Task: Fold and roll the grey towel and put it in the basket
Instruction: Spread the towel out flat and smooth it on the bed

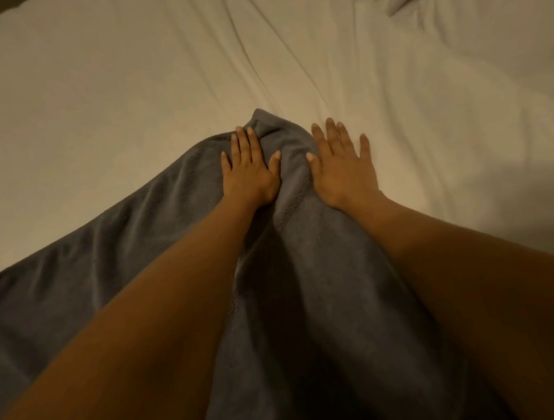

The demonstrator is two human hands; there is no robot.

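Towel (130, 259) soft, limp, bunched at far corner; our left hand (248, 173) and right hand (343, 168) spread flat on it; we'd grip corners.

A cream bedsheet (119, 89), creased (deepest folds toward the far right), covers the bed.

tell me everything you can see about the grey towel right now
The grey towel is a dark, plush terry cloth lying on a cream bedsheet, still unrolled. It spreads wide toward the lower left and narrows to a bunched, raised peak at its far end. Soft creases run along it. The left hand lies flat, fingers spread, on that peak; the right hand lies flat at its right edge, partly on the sheet. Both forearms cross above it.
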